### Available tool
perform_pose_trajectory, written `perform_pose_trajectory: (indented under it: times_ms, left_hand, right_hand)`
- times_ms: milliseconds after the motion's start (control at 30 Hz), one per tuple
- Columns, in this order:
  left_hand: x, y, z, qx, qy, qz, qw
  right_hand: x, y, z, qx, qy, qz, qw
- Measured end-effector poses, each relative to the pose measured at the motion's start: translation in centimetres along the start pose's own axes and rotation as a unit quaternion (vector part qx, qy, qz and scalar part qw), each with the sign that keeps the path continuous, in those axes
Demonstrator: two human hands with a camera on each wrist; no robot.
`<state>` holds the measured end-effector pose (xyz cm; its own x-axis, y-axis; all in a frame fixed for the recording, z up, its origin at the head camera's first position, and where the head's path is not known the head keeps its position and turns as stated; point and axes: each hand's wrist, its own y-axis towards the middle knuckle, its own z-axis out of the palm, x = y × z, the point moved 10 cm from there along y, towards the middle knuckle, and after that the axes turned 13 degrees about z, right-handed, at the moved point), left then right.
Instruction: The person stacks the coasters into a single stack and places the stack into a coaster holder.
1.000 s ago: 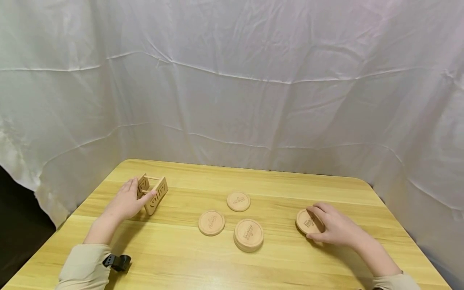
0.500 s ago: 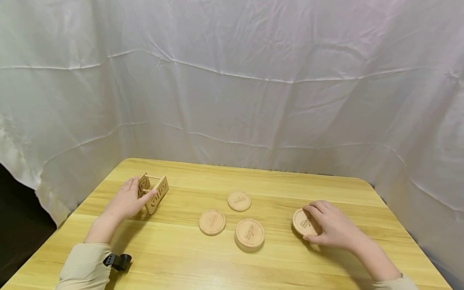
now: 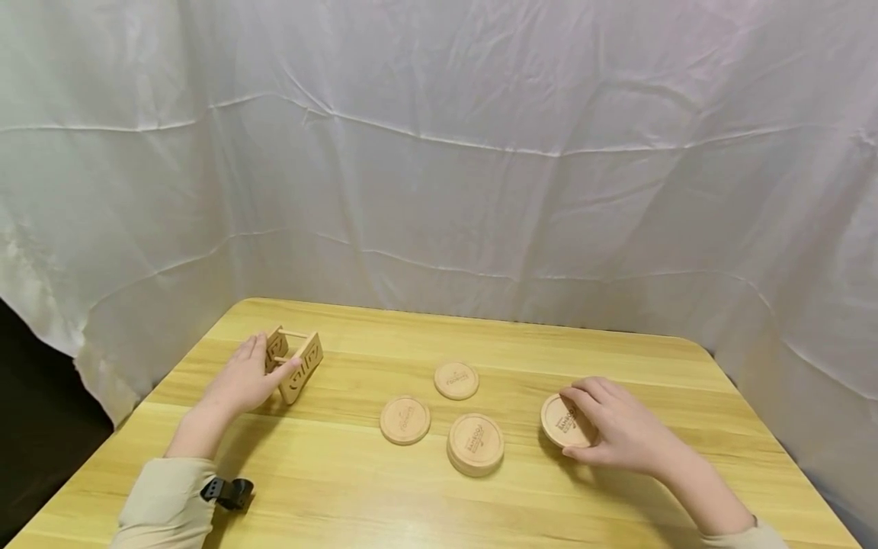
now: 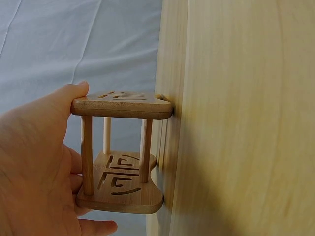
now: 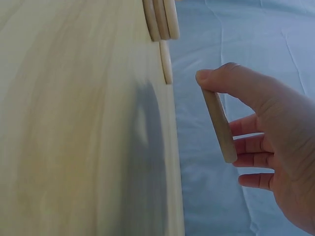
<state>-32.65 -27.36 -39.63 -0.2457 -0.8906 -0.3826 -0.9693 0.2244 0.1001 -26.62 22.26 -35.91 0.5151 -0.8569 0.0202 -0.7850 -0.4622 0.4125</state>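
Observation:
My left hand (image 3: 243,377) grips a small wooden coaster holder (image 4: 120,201) at the table's left, thumb on one fretwork side panel and fingers at the other. Rods join the two panels, and nothing sits between them. On the right, my right hand (image 3: 613,423) pinches one round wooden coaster (image 3: 564,421) by its edges, thumb against fingers. In the right wrist view that coaster (image 5: 219,125) is raised off the table and slightly tilted. Left of it stands a short stack of coasters (image 3: 475,444), the top one printed with dark lettering.
Two single coasters lie flat near the stack, a left coaster (image 3: 405,420) and a back coaster (image 3: 456,380). All rest on a light wood-grain table (image 3: 357,488). A pale curtain (image 3: 439,152) hangs behind the table and along its sides.
My right hand has moved a little to the left, carrying the coaster toward the stack. The left hand keeps its grip on the holder, which stays in place.

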Motion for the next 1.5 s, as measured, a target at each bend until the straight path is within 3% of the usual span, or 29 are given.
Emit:
perform_pose_trajectory:
  times_ms: [633,1500]
  left_hand:
    - [0.0,0.0,0.0,0.001,-0.002,-0.003,1.0000]
    - [-0.1,-0.1,-0.1,0.002,0.001,-0.003,1.0000]
  right_hand:
    - [3.1,2.2,0.1,0.005,0.022,-0.044,0.9988]
    - [8.0,3.8,1.4,0.047,0.050,-0.103,0.9923]
